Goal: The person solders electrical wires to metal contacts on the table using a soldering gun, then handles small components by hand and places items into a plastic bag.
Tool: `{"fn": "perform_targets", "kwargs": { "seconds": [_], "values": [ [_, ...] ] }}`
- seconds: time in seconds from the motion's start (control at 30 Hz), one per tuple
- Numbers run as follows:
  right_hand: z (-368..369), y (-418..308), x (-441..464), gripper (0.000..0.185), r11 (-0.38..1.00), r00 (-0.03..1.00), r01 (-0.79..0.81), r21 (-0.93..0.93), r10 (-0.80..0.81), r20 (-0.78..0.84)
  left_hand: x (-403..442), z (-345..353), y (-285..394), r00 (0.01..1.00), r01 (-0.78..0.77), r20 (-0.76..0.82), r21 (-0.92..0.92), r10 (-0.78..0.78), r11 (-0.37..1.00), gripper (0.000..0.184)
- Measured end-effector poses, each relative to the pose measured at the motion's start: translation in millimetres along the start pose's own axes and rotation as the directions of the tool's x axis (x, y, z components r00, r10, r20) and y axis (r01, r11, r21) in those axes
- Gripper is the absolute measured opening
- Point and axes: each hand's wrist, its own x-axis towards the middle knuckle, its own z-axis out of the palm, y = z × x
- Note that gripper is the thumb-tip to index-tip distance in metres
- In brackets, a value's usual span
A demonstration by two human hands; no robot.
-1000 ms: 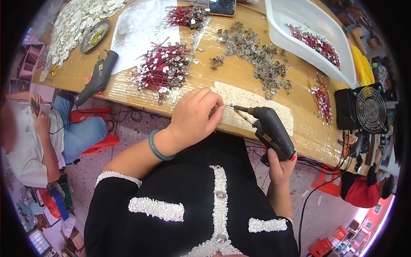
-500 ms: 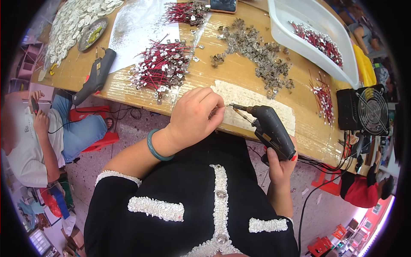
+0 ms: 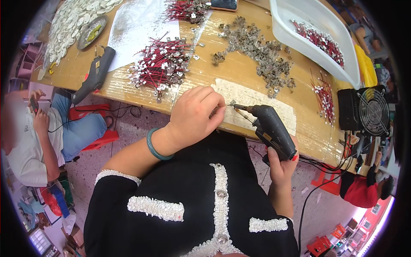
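Black garment (image 3: 184,180) with white trim, lower centre of the frame. Green bangle (image 3: 156,145) on the left wrist. Right hand (image 3: 280,169), right of centre: closed around the handle of a black soldering gun (image 3: 273,128), its tip pointing left. Left hand (image 3: 196,113), centre: thumb and fingertips pinched together; what lies between them cannot be told. Small metal piece (image 3: 232,103) at the gun's tip, just beside those fingertips, above the near edge of a pale mat (image 3: 261,100).

Wooden table (image 3: 203,70), beyond the hands: red-wired parts (image 3: 160,66), one heap, upper left of centre; second black gun (image 3: 95,73), to its left; loose red wires (image 3: 324,100), right; black fan (image 3: 371,110), beside them; metal clips (image 3: 274,68), scattered, upper centre. Farther: white sheet (image 3: 139,30); grey dish (image 3: 82,44); pale flat pieces (image 3: 72,21), upper left; white tub (image 3: 291,40), upper right, red-wired parts inside; phone (image 3: 224,3), top edge. Seated co-worker (image 3: 34,145), left edge.
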Motion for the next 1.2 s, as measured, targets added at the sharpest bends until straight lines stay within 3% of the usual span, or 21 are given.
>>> {"fn": "perform_targets", "kwargs": {
  "seconds": [0.07,0.27,0.47,0.57,0.67,0.77,1.0,1.1,1.2],
  "values": [
    [1,-3,0,0.029,0.999,0.999,-0.038,0.020,0.038,-0.013,0,-1,1,1.000,-0.001,0.005,0.004,0.001,1.000,0.011],
    [1,-4,4,0.031,0.977,0.989,0.147,-0.153,-0.144,0.028,1,0,0,1.000,-0.009,0.007,0.006,0.009,1.000,0.011],
    [-2,0,3,0.032,0.961,0.981,0.194,-0.199,-0.185,0.062,1,-1,1,1.000,-0.025,-0.008,0.007,0.025,1.000,0.012],
    [-4,7,-5,0.034,1.000,1.000,0.010,0.007,-0.010,-0.013,1,-1,1,0.999,-0.037,-0.026,0.000,0.037,0.999,0.011],
    [-2,13,-8,0.034,0.993,0.996,-0.018,0.120,0.028,-0.084,0,-1,1,0.999,-0.029,-0.016,0.009,0.029,1.000,0.011],
    [0,10,-4,0.034,0.994,0.994,0.103,0.034,-0.101,-0.045,1,-1,1,1.000,-0.028,-0.002,0.022,0.028,0.999,0.011],
    [-3,13,-7,0.038,0.989,0.998,0.007,0.147,0.003,-0.063,2,-4,2,0.999,-0.007,0.035,0.006,0.007,1.000,0.010],
    [-8,12,-4,0.042,0.953,0.989,-0.085,0.291,0.115,-0.088,5,-7,1,0.983,0.165,0.117,-0.189,-0.144,0.968,0.009],
    [-8,18,13,0.037,0.925,0.996,0.035,0.377,-0.003,-0.084,21,-26,-1,0.961,0.210,0.235,-0.282,-0.144,0.936,0.009]
  ]
}}
